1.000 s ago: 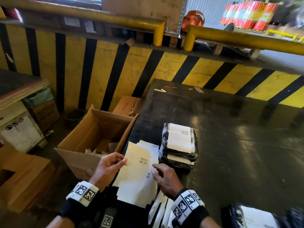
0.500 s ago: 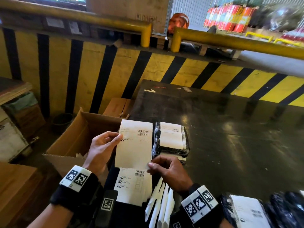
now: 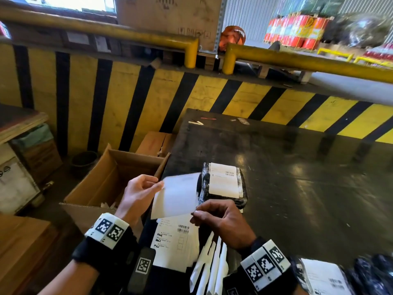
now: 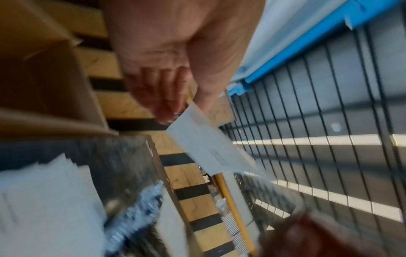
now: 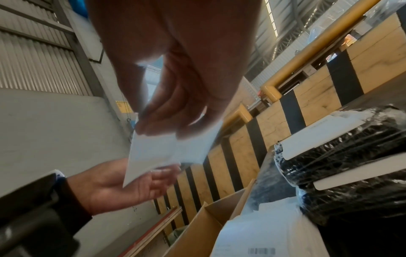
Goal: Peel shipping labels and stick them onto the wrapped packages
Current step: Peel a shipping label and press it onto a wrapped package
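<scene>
Matt white paper label point(image 3: 176, 194), glossy crinkled plastic wrap on the package point(image 3: 223, 184), brown cardboard box point(image 3: 102, 184), worn dark tabletop point(image 3: 297, 177).

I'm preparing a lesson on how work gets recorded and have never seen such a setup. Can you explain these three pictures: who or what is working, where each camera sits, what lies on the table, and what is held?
There is no machine here: a person works with two bare hands. One picture comes from a camera on the head, looking down; the other two come from cameras strapped to each wrist, looking along the fingers. The left hand and the right hand each pinch an edge of one white label sheet, held up in the air. On the dark table lie a stack of label sheets and a black wrapped package that already carries a label. An open cardboard box stands beside the table on the left.
</scene>
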